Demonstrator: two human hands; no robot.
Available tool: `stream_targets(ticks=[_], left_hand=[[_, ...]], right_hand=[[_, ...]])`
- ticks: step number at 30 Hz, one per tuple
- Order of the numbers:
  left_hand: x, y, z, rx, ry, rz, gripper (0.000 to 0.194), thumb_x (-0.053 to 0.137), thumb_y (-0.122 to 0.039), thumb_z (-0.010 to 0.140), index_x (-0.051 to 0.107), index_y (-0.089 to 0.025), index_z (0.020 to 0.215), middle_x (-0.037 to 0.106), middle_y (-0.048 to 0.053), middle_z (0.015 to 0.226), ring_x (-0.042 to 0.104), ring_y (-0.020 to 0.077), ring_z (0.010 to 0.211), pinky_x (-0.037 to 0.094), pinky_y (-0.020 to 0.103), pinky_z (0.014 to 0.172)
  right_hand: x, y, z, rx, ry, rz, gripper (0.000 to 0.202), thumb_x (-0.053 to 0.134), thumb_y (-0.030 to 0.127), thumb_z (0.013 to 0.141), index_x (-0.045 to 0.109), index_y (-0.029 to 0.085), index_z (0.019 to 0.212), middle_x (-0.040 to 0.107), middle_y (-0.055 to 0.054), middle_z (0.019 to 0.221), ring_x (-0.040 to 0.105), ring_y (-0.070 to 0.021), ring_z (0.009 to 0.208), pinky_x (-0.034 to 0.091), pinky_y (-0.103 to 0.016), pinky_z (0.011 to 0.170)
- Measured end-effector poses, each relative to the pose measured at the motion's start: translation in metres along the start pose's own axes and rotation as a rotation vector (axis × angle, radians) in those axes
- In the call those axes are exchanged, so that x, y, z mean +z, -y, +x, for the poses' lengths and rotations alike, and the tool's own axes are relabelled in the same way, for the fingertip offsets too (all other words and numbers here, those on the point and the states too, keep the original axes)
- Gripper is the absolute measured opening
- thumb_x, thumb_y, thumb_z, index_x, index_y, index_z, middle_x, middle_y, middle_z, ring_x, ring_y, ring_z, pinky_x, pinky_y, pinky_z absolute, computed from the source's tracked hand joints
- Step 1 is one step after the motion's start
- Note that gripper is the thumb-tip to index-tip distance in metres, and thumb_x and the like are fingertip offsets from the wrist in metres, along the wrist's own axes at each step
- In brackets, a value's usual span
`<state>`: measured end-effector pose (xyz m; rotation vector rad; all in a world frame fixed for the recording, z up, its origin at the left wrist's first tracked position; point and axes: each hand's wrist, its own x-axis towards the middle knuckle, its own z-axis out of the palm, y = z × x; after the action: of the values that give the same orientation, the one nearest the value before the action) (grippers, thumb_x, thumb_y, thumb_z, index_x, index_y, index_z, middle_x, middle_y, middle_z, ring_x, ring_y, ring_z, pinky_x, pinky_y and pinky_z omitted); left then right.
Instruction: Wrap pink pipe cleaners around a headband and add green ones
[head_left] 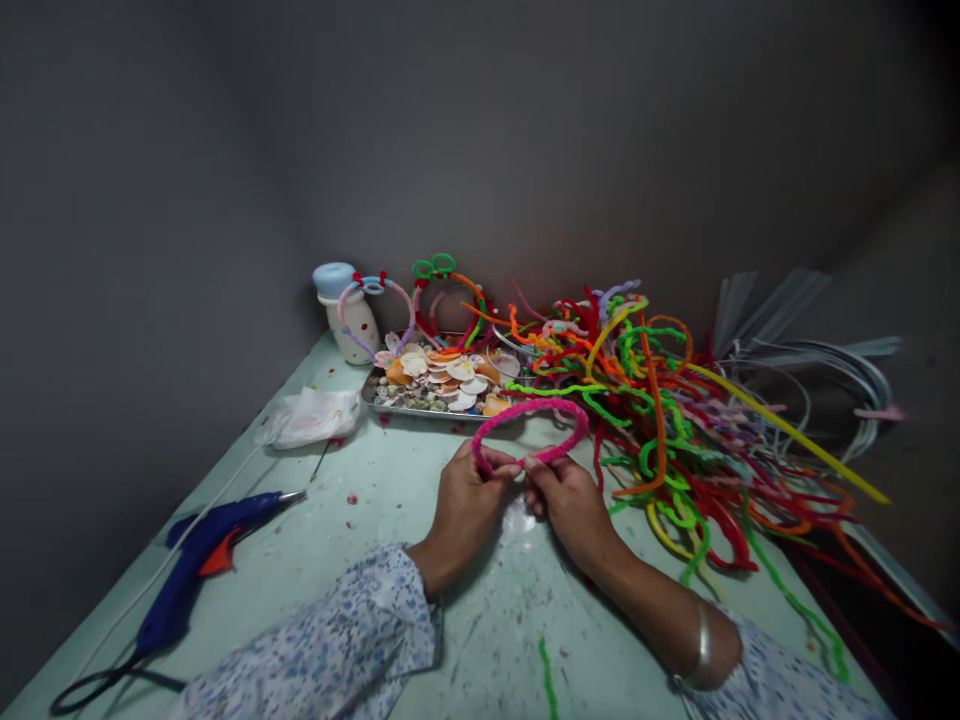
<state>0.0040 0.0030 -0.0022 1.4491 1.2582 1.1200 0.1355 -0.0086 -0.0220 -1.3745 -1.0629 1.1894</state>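
Note:
A fuzzy pink ring [531, 407] is held upright just above the table, in front of a metal tray. My left hand [469, 505] pinches its lower left part between thumb and fingers. At the bottom of the ring, slightly right of the middle, my right hand [570, 500] grips it the same way. The two thumbs nearly meet. Behind the ring, the metal tray [420, 411] holds many pale shells and small stones. To the right lies a big tangled heap of coloured fuzzy stems [660, 400].
A blue glue gun [187, 580] with a cord lies at the left, near a white packet [315, 418]. Behind stand a white jar [351, 325] and decorated rings [377, 283]. Clear strips and wire coils [810, 360] lie back right. A green stem piece [548, 680] is in front.

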Motion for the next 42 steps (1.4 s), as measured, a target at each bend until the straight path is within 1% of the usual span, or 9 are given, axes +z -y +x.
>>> stream_targets(ticks=[4,9,11,14,19,26,32,35,42], left_hand=[[0.0005,0.0031,0.0006,-0.03,0.008,-0.015,0.01,0.065,-0.024,0.075,0.068,-0.014,0.073,0.066,0.004,0.071,0.06,0.0158,0.067,0.045,0.027,0.063],[0.0006,0.0087,0.0007,0.012,-0.008,0.028,0.011,0.064,-0.026,0.077,0.069,-0.016,0.08,0.068,0.006,0.079,0.061,0.0175,0.073,0.047,0.029,0.067],[0.0003,0.0085,0.0006,0.025,-0.01,0.043,0.011,0.064,-0.026,0.077,0.07,-0.016,0.079,0.068,0.006,0.08,0.061,0.0177,0.074,0.047,0.03,0.068],[0.0002,0.0061,0.0004,0.006,-0.011,0.011,0.011,0.065,-0.026,0.076,0.07,-0.016,0.077,0.067,0.006,0.08,0.061,0.0173,0.073,0.047,0.029,0.067],[0.0005,0.0048,0.0009,-0.018,0.028,-0.019,0.012,0.064,-0.026,0.077,0.068,-0.015,0.075,0.067,0.005,0.075,0.061,0.0163,0.07,0.046,0.028,0.065],[-0.0001,0.0078,0.0019,0.006,0.038,0.02,0.009,0.062,-0.023,0.077,0.065,-0.016,0.071,0.065,0.004,0.073,0.059,0.0158,0.069,0.044,0.027,0.065],[-0.0004,0.0095,0.0032,0.008,0.062,0.017,0.014,0.061,-0.027,0.078,0.067,-0.015,0.077,0.066,0.005,0.074,0.059,0.0173,0.072,0.045,0.029,0.066],[-0.0008,0.009,0.0032,0.023,0.075,0.03,0.017,0.058,-0.029,0.081,0.067,-0.015,0.075,0.065,0.005,0.073,0.059,0.0171,0.071,0.044,0.029,0.066],[-0.0011,0.0081,0.0019,0.017,0.071,0.044,0.018,0.056,-0.025,0.081,0.06,-0.017,0.065,0.061,0.002,0.067,0.056,0.0159,0.069,0.041,0.027,0.063]], right_hand=[[0.0,0.0021,-0.0009,-0.001,-0.005,0.003,0.036,0.058,0.053,0.077,0.056,0.017,0.072,0.054,0.004,0.048,0.047,-0.0103,0.043,0.037,-0.024,0.046],[0.0005,0.0039,-0.0017,0.039,-0.027,0.028,0.036,0.061,0.052,0.075,0.056,0.017,0.068,0.053,0.003,0.047,0.046,-0.0099,0.042,0.036,-0.023,0.045],[0.0004,0.0027,-0.0012,0.045,-0.028,0.034,0.036,0.061,0.052,0.075,0.057,0.017,0.068,0.054,0.003,0.047,0.046,-0.0099,0.043,0.037,-0.023,0.045],[0.0002,0.0003,0.0,0.038,-0.023,0.046,0.037,0.062,0.054,0.074,0.057,0.017,0.07,0.054,0.003,0.047,0.046,-0.0101,0.042,0.036,-0.024,0.044],[0.0008,0.0002,0.0,0.012,-0.015,0.042,0.039,0.062,0.056,0.073,0.056,0.017,0.071,0.053,0.004,0.047,0.045,-0.0101,0.042,0.036,-0.024,0.044],[0.0006,0.001,-0.0016,0.031,-0.016,0.049,0.036,0.062,0.052,0.074,0.056,0.017,0.069,0.053,0.004,0.046,0.045,-0.0098,0.042,0.036,-0.023,0.045],[0.0006,0.0008,-0.0001,0.053,-0.023,0.053,0.036,0.063,0.053,0.073,0.055,0.018,0.067,0.053,0.004,0.046,0.045,-0.01,0.042,0.035,-0.023,0.044],[0.0002,0.0003,-0.0001,0.035,-0.015,0.047,0.036,0.061,0.052,0.075,0.054,0.018,0.066,0.053,0.004,0.047,0.046,-0.0103,0.043,0.036,-0.024,0.045],[0.0003,0.0007,-0.0003,0.036,-0.011,0.036,0.035,0.061,0.051,0.075,0.056,0.017,0.072,0.053,0.003,0.048,0.045,-0.0102,0.043,0.036,-0.023,0.045]])
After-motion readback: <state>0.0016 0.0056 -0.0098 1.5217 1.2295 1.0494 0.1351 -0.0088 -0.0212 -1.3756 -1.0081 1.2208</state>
